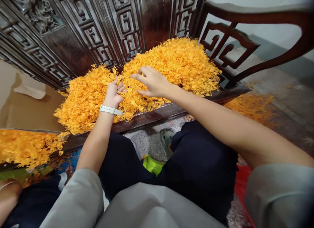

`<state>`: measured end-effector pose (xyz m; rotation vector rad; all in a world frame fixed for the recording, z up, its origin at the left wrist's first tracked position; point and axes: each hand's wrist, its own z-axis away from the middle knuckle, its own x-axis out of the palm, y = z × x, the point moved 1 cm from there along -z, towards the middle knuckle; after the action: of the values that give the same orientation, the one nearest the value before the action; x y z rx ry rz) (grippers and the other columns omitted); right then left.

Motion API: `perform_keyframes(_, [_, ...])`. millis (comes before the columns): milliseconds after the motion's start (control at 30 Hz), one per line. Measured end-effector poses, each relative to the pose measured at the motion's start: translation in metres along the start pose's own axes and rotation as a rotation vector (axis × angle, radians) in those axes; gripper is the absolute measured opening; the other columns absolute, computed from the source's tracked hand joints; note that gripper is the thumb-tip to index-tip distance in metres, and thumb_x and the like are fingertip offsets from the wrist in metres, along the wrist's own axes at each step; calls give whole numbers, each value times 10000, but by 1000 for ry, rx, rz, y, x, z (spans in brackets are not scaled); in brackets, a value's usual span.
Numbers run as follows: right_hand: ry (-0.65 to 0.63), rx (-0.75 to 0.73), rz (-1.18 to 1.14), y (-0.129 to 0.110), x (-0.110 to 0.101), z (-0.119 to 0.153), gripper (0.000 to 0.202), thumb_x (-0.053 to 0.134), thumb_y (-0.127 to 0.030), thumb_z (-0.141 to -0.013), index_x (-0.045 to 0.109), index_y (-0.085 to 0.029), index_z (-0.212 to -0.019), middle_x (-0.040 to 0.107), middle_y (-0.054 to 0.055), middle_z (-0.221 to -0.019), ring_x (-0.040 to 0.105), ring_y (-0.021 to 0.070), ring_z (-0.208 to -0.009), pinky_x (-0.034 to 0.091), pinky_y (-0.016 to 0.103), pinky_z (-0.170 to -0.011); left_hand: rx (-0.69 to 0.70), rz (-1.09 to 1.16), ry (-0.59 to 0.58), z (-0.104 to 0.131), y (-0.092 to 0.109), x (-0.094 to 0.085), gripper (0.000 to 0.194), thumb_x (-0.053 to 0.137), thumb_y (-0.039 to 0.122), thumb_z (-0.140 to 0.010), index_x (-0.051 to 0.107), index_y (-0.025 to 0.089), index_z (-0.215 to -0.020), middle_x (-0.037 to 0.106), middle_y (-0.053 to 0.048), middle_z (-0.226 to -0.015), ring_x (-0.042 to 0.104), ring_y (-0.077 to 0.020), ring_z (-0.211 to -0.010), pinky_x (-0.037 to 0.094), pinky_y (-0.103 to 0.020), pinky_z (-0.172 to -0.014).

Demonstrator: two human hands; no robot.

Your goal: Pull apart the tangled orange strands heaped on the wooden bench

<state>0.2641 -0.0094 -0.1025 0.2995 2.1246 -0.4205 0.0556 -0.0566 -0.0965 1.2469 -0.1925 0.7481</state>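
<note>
A big heap of orange-yellow frilly sprigs (176, 58), which look like artificial flowers, covers the seat of a dark carved wooden bench. My left hand (114, 92), with a pale watch strap on its wrist, is at the middle of the heap. Its fingers are curled, and a small orange sprig (114, 70) sticks up from the fingertips. Just to the right, my right hand (154, 81) hovers over the heap, fingers apart and bent, with nothing visible in them. Some sprigs beneath both hands are partly hidden.
The carved backrest (157, 19) rises behind the heap, and a curved armrest (245, 12) stands at right. A cardboard box (31, 113) is at left, near more orange sprigs (29, 146). Another person's arm (9, 195) shows at lower left. Bright green material (152, 165) lies on the floor.
</note>
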Motion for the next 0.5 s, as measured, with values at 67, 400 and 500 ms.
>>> perform_keyframes(67, [-15, -33, 53, -6, 3, -3, 580, 660, -446, -979, 523, -233, -1501, 639, 140, -1256, 541, 330, -1178, 461, 473, -999, -29, -24, -18, 5, -4, 6, 319, 531, 308, -1097, 528, 201, -797, 265, 113, -453, 207, -50, -326, 291, -174, -378])
perform_keyframes(400, [123, 128, -148, 2, 4, -18, 287, 458, -387, -1094, 678, -217, -1165, 651, 99, -1060, 577, 266, -1041, 458, 403, -906, 12, -27, 102, 7, -5, -1, 353, 663, 324, -1040, 422, 226, -800, 251, 120, -497, 197, -52, -349, 243, -173, -379])
perform_keyframes(500, [209, 136, -194, 4, 3, -25, 224, 510, -341, -1082, 681, -197, -1095, 644, 84, -1002, 582, 250, -1008, 460, 405, -933, 32, -51, 182, -9, -6, -12, 319, 640, 315, -1054, 422, 230, -838, 248, 120, -530, 178, -51, -360, 195, -175, -387])
